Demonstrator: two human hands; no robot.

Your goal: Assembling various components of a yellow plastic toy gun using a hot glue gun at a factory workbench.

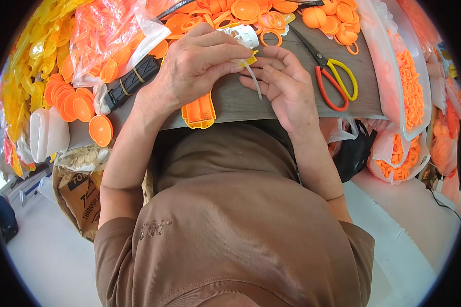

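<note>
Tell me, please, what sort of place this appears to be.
It looks like a workshop handling plastic parts: loose orange discs lie on the grey worktable, a translucent tub holds many small orange pieces, and scissors lie near the right hand.

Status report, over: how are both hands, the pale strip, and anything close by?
Left hand pinching pale strip; right hand half-open beside it, contact unclear. White cylindrical part just beyond left hand. Scissors close, right of right hand.

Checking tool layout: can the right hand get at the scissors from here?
Likely yes: the scissors lie just beyond the right hand, on its right, handles toward the person, nothing on top. Whether that hand holds the translucent strip is unclear.
</note>
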